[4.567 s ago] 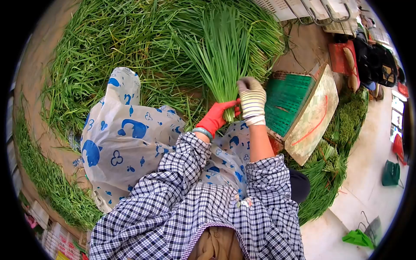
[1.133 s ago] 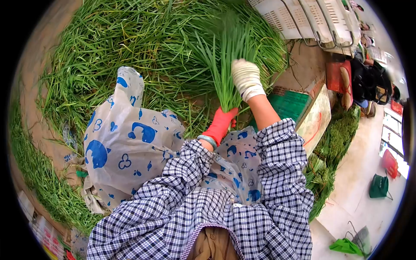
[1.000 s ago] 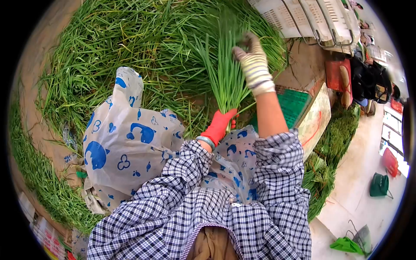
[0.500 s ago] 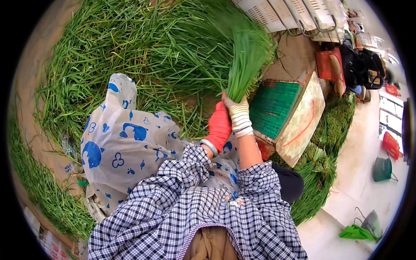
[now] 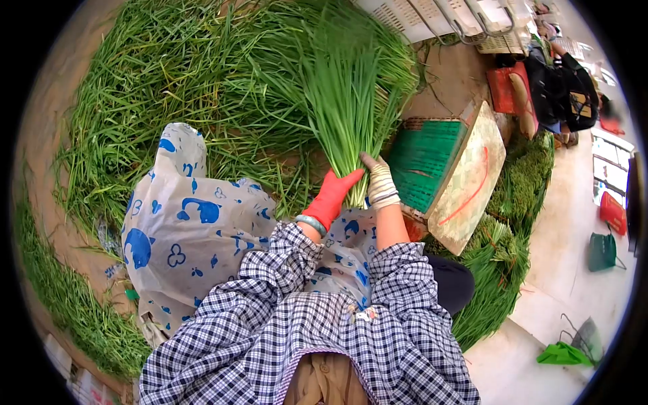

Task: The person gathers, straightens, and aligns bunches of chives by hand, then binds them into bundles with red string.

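Holding the leafy bunch (image 5: 343, 111) left of the green crate (image 5: 424, 162) goes best low down, I reckon: left hand (image 5: 333, 196) wrapped round the stems, right hand (image 5: 382, 183) against their crate side, closure hard to tell. Squeeze lightly, keep ends level.

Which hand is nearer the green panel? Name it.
Right. The right hand is just left of the green panel; the left hand is farther left, gripping the stems.
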A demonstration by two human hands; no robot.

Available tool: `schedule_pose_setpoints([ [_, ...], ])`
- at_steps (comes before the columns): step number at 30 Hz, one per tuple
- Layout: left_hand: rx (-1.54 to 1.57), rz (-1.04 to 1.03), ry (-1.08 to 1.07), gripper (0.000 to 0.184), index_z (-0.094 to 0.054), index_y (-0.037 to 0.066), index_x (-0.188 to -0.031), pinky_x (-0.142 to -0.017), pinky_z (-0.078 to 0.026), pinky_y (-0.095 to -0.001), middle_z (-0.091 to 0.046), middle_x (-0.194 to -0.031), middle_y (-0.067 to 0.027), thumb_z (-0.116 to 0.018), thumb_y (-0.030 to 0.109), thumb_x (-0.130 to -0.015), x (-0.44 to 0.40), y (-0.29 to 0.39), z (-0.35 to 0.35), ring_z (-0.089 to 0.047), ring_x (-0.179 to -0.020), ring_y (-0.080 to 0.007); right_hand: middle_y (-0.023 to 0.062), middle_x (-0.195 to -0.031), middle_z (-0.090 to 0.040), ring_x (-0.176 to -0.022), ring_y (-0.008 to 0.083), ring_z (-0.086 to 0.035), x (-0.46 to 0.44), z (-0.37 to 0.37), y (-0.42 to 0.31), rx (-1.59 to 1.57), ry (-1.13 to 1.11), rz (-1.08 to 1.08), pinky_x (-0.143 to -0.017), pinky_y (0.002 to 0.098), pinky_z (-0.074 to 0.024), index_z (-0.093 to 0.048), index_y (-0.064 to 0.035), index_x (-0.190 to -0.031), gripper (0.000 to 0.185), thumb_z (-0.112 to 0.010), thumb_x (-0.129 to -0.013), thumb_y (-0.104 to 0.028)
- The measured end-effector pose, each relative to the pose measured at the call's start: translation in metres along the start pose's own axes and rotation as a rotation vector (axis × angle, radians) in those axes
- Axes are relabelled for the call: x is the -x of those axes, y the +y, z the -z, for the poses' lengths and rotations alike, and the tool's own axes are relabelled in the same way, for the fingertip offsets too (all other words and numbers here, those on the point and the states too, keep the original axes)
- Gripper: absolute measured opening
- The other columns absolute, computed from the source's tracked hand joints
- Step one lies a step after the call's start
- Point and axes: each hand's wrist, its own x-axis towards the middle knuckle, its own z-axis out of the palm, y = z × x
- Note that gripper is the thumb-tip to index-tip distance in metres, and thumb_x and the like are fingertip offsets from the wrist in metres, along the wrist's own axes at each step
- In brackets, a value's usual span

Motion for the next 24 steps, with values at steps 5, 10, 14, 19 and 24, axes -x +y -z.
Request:
schedule_pose_setpoints([
  [5, 0.457, 0.215, -0.146, 0.039, -0.055, 0.005, -0.126, -0.081, -0.056, -0.0398, -0.064, -0.114, -0.0105, -0.067, 0.014, -0.09, 0.002, -0.014, 0.018, -0.066, -0.097, -0.0246, 0.0117, -0.113, -0.063, -0.1, 0.0233, -0.061, 0.017, -0.01, -0.008, -0.016, -0.06, -0.051, -0.087, 0.0355, -0.0509, -0.052, -0.0001, -0.126, 0.048, -0.07, -0.087, -0.022],
  [10, 0.424, 0.249, -0.228, 0.043, -0.055, 0.0, -0.125, -0.091, -0.052, -0.0449, -0.064, -0.118, -0.0148, -0.064, 0.026, -0.092, 0.004, -0.009, 0.012, -0.063, -0.106, -0.0301, 0.0183, -0.125, -0.059, -0.113, 0.0263, -0.057, -0.038, 0.0, 0.017, 0.468, 0.214, 0.51, -0.099, 0.0328, -0.0434, -0.041, 0.0033, -0.136, 0.057, -0.066, -0.091, -0.022],
  [14, 0.655, 0.302, -0.264, 0.048, -0.047, 0.001, -0.134, -0.091, -0.054, -0.0467, -0.059, -0.124, -0.0166, -0.054, 0.031, -0.098, 0.004, 0.002, 0.011, -0.061, -0.11, -0.0342, 0.0146, -0.114, -0.065, -0.097, 0.0215, -0.064, 0.011, -0.01, -0.03, 0.421, 0.328, 0.589, -0.088, 0.033, -0.0505, -0.06, 0.0017, -0.116, 0.032, -0.067, -0.086, -0.008],
  [19, -0.684, -0.422, -0.172, 0.072, -0.027, -0.002, -0.144, -0.08, -0.053, -0.0442, -0.064, -0.11, -0.0202, -0.065, 0.026, -0.089, 0.015, -0.011, 0.026, -0.065, -0.096, -0.0362, 0.0189, -0.083, -0.068, -0.082, 0.0306, -0.067, 0.044, -0.029, -0.057, 1.263, 0.177, 0.226, -0.078, 0.0371, -0.0513, -0.071, -0.0034, -0.092, 0.043, -0.074, -0.076, -0.043],
  [24, -1.064, -0.649, 0.036, 0.08, -0.015, -0.003, -0.146, -0.067, -0.051, -0.0462, -0.065, -0.094, -0.0256, -0.063, 0.008, -0.082, 0.004, -0.031, 0.041, -0.064, -0.079, -0.0437, 0.0191, -0.098, -0.069, -0.095, 0.037, -0.065, 0.054, -0.026, -0.034, 1.63, 0.114, 0.371, -0.086, 0.0408, -0.0511, -0.059, -0.0016, -0.117, 0.058, -0.074, -0.073, -0.037],
])
